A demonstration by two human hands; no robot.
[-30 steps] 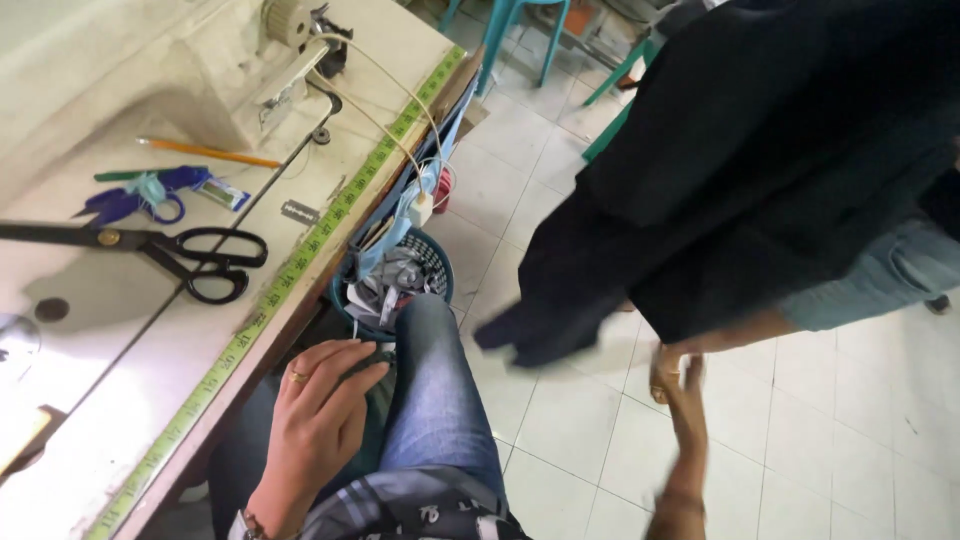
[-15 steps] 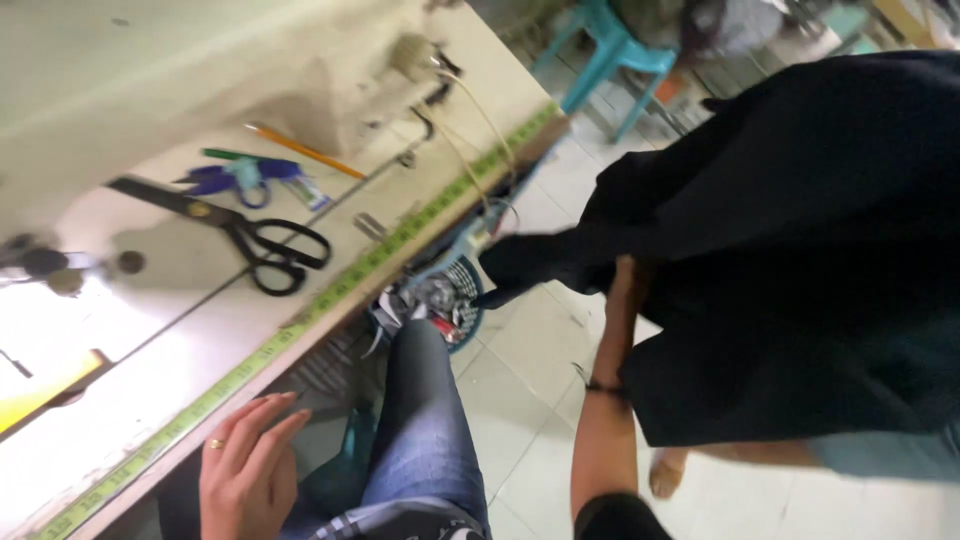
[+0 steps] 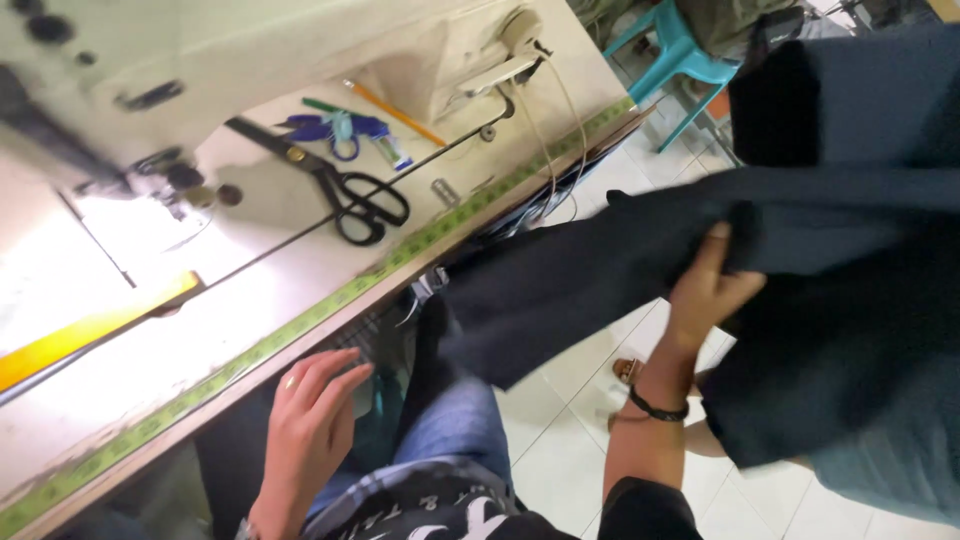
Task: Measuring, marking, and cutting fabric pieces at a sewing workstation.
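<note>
Cloth (image 3: 600,270), dark, stretches lengthwise from the right hand (image 3: 710,290), which pinches its fold, toward the desk (image 3: 300,290); left hand (image 3: 310,420) rests spread and empty below the desk edge.

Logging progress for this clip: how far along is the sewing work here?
Done: nothing sewn shows. The scissors, pencil and yellow ruler lie untouched on the sewing table.
In hand: the right hand grips the dark cloth, held above the floor beside the table. The left hand rests open near the table edge.
Left: the cloth is not on the table or under the sewing machine.
</note>
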